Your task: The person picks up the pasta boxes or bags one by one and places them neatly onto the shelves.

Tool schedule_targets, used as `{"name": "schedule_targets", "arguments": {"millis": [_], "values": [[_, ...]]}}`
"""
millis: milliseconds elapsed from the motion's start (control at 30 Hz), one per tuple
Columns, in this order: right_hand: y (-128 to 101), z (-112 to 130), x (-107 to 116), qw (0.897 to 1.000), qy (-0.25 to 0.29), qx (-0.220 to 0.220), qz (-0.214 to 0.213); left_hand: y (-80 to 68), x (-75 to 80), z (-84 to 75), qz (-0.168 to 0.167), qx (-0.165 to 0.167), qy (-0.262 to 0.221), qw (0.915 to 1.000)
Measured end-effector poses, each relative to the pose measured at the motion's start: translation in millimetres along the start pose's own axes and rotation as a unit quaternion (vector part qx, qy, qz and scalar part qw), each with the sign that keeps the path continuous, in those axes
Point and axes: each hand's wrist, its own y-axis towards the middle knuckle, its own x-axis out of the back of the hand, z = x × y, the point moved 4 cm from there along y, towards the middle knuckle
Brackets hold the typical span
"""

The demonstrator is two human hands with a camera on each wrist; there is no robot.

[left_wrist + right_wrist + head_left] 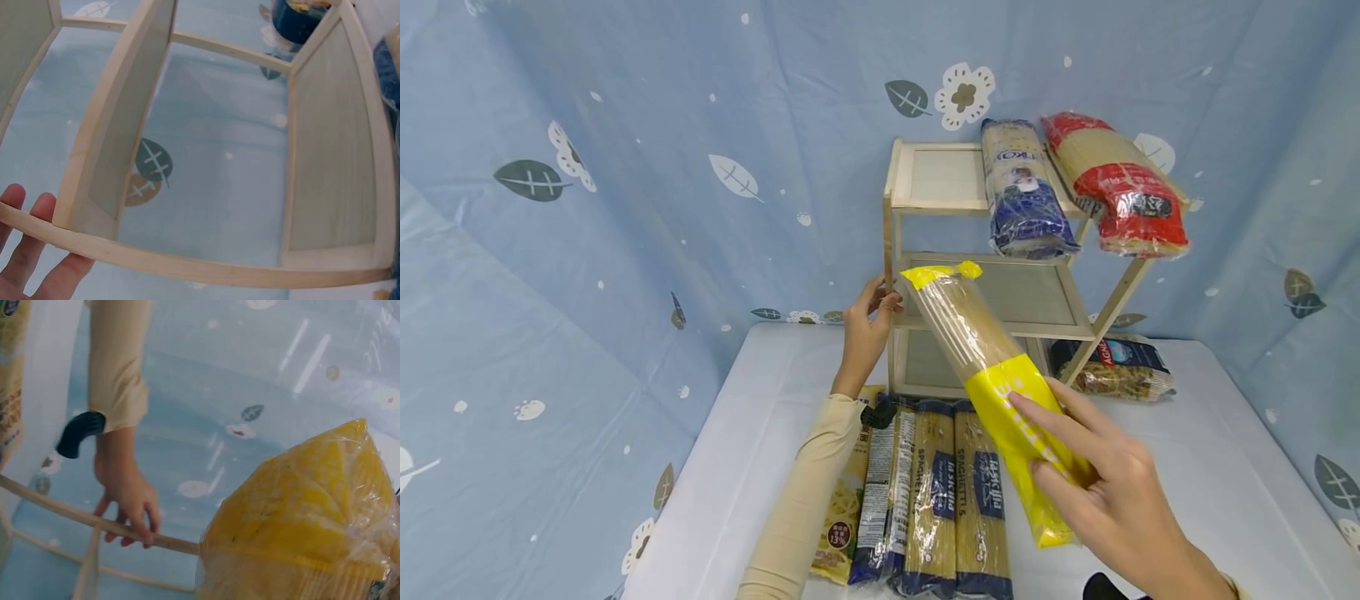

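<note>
My right hand (1054, 454) holds a long yellow spaghetti packet (988, 375) by its lower end. The packet slants up, and its top end is in front of the middle shelf of a wooden rack (1037, 292). In the right wrist view the packet's yellow end (300, 512) fills the lower right. My left hand (880, 304) grips the rack's front left post, fingers curled round it. The left wrist view shows the fingers (25, 262) behind that post (125, 256), and the right wrist view shows the same hand (128, 494) on it.
A blue packet (1026, 187) and a red packet (1120, 183) lie on the rack's top shelf. Several spaghetti packets (925, 492) lie side by side on the white table (1210, 467) before the rack. A dark pasta bag (1116, 367) lies at the rack's right foot.
</note>
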Motion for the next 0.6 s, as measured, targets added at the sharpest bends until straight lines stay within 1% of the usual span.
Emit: {"name": "schedule_targets", "arguments": {"millis": [133,233,367,500,600], "values": [[8.8,6.8,3.2,1.0,0.009,0.018,-0.009,0.3,-0.2,-0.9,-0.002,-0.013,-0.01,0.9999],[16.1,12.1,6.3,1.0,0.011,0.02,-0.004,0.5,-0.2,-1.2,-0.004,-0.021,-0.011,0.9997],[27.3,19.5,10.9,0.999,0.002,0.041,-0.005,0.1,0.8,-1.3,-0.005,-0.015,-0.001,0.9999],[39.5,19.8,14.3,0.996,-0.002,0.082,-0.023,0.2,1.2,-0.8,-0.004,-0.009,0.013,0.9999],[50.1,15.5,15.7,0.996,-0.01,0.083,-0.023,0.5,1.1,-1.4,-0.006,-0.011,0.015,0.9998]]}}
